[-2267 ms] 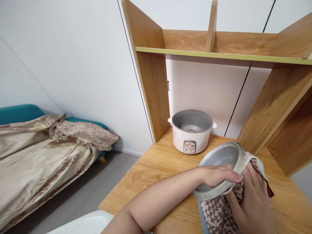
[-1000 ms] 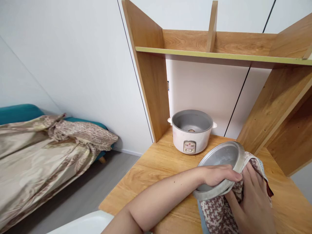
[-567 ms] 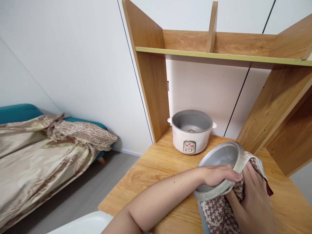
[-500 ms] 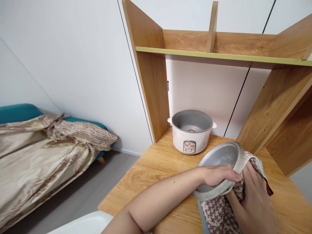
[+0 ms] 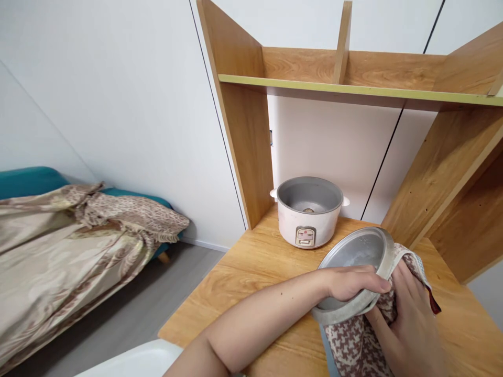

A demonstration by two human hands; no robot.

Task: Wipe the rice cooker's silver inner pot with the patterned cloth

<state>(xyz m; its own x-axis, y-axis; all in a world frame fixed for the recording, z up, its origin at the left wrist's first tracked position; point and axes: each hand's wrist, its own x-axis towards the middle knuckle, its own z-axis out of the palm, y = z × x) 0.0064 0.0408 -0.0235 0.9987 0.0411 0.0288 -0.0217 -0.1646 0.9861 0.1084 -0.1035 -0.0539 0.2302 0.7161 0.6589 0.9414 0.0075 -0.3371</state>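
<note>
A grey metal inner pot (image 5: 358, 249) is tilted on its side above the table, its opening facing left and towards me. My left hand (image 5: 351, 283) grips its rim, thumb over the edge and fingers inside. A brown-and-white patterned cloth (image 5: 346, 343) with a pale border lies against the pot's outer side. My right hand (image 5: 412, 314) is closed on the cloth and presses it to the pot; its fingertips are partly hidden. Behind them stands a white rice cooker body (image 5: 286, 228), upright and lidless, with nothing in its grey interior but the heating plate's centre.
The wooden desk (image 5: 220, 293) carries a hutch with a shelf (image 5: 298, 84) above the cooker and side panels left and right. A white chair edge (image 5: 137, 358) shows at the bottom. At left, a teal sofa (image 5: 31, 180) is draped with a patterned cover (image 5: 78, 267).
My right hand has shifted very slightly with the cloth against the pot. The left hand, the pot and the rice cooker body stay in place.
</note>
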